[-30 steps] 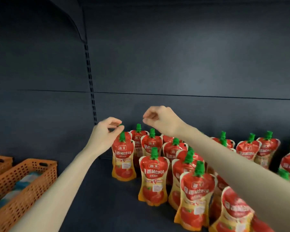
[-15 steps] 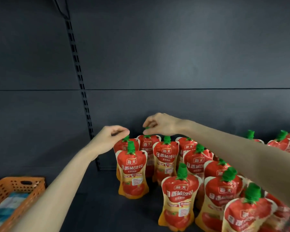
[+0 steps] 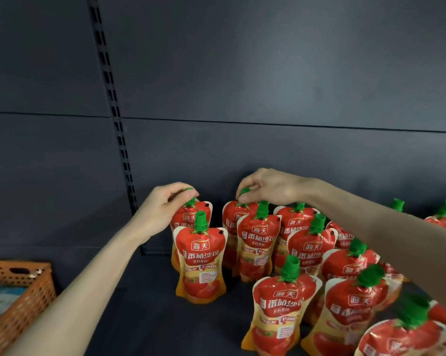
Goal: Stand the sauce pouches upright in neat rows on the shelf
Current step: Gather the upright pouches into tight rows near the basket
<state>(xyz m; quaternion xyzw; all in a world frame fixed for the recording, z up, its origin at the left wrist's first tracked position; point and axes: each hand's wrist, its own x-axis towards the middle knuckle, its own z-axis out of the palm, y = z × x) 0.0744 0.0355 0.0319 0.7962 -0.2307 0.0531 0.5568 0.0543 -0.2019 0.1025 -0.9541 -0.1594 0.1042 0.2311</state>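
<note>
While left hand (image 3: pixel 162 209) pinches back-corner pouch (image 3: pixel 189 217) cap, right hand (image 3: pixel 268 187) pinches neighbouring pouch (image 3: pixel 230 217) cap; shelf (image 3: pixel 139 317) open leftward.

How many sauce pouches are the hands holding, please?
2. The left hand pinches the cap of the back-left pouch; the right hand pinches the cap of the neighbouring pouch. None seems hidden.

Two back-row pouch caps are pinched, one (image 3: pixel 191 201) by the left hand (image 3: pixel 162 209), one (image 3: pixel 244 192) by the right hand (image 3: pixel 270 187).

Glossy foil pouches (image 3: pixel 200 263), matt shelf (image 3: pixel 144 317), perforated plastic basket (image 3: pixel 29 301)
</note>
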